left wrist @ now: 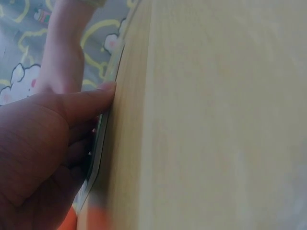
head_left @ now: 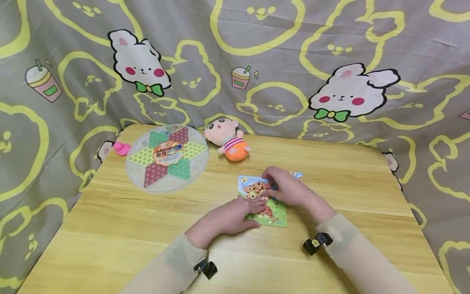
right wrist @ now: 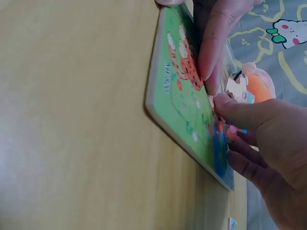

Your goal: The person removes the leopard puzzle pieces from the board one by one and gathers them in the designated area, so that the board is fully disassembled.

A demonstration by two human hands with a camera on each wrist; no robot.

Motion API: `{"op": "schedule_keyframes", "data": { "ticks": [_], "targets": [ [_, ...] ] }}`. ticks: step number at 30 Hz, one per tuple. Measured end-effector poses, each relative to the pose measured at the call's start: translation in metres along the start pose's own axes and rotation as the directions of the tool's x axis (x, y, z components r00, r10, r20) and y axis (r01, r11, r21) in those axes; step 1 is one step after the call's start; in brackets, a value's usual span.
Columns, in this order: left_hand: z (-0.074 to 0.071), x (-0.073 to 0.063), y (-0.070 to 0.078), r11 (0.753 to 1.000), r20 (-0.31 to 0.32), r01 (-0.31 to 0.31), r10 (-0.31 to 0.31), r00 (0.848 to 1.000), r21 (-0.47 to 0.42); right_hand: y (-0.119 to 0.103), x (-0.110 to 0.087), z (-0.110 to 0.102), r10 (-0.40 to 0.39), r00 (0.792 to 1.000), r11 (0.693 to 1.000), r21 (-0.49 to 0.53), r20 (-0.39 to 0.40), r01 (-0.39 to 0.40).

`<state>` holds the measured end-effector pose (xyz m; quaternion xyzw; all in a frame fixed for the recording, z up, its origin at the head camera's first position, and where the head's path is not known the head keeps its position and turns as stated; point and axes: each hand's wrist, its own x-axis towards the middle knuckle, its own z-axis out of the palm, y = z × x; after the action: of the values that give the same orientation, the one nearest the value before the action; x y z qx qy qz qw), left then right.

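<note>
A small jigsaw puzzle board (head_left: 279, 218) with a spotted cartoon animal on green and blue lies on the table. My left hand (head_left: 235, 214) lies over its left and middle part, fingers extended across the picture and thumb at the near edge. In the left wrist view the left thumb (left wrist: 91, 101) rests along the board's edge. My right hand (head_left: 286, 188) bends over the board's upper right part, fingertips close to the left ones. In the right wrist view it pinches a small colourful puzzle piece (right wrist: 233, 132), partly hidden by the fingers. Another piece (right wrist: 240, 90) stands tilted beyond the thumb.
Just past the right hand lies a loose puzzle piece (head_left: 296, 175). A round Chinese checkers board (head_left: 198, 163) is at the back left, with a pink toy (head_left: 122, 149) beside it. A plush doll (head_left: 231, 141) lies near the table's back edge, before a patterned curtain (head_left: 227, 110).
</note>
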<state>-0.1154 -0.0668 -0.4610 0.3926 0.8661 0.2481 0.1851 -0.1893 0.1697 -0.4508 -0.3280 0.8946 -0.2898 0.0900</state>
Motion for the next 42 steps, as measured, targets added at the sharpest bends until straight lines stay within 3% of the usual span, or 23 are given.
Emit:
{"op": "schedule_keyframes", "data": {
  "ticks": [9,24,42],
  "targets": [
    [0.0,0.0,-0.001,1.0,0.001,0.008,-0.008,1.0,0.01,0.002,-0.003,0.005,-0.05,0.998,0.999,0.002,-0.043,0.05],
    [0.001,0.001,0.0,1.0,0.006,0.007,-0.007,1.0,0.002,0.004,0.0,-0.012,-0.039,0.992,0.999,-0.001,0.12,0.039],
    [0.001,0.001,0.002,0.999,-0.003,0.03,-0.03,1.0,0.028,0.002,-0.004,-0.019,-0.011,0.994,1.0,0.002,0.108,0.011]
  ]
}}
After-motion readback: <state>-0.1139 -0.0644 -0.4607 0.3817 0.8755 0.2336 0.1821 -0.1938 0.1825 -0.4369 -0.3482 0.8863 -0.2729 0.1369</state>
